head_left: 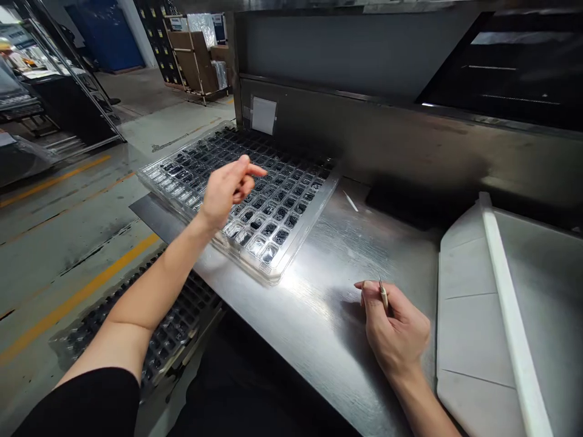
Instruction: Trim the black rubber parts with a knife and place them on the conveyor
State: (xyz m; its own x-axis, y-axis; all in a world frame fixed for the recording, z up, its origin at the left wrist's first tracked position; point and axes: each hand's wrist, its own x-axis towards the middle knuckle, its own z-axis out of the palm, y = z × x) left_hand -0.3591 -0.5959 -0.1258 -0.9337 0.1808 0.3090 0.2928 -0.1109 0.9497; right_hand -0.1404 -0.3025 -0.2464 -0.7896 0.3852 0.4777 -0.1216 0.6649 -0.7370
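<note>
A clear plastic tray [300,233] with many pockets, most holding small black parts, lies on the left of the metal bench. Over its middle hangs my left hand [230,187], index finger stretched out and the others curled; no object shows in it. My right hand [396,328] is closed around a slim pointed tool [384,297] above the bench, right of the tray. The tool's tip points up and away from me.
On the steel bench [337,267] lies a thin white stick [350,201] behind my right hand. A large white bin [473,303] stands at the right. Another loaded tray [170,334] sits lower, below the bench's left edge. A metal wall runs along the back.
</note>
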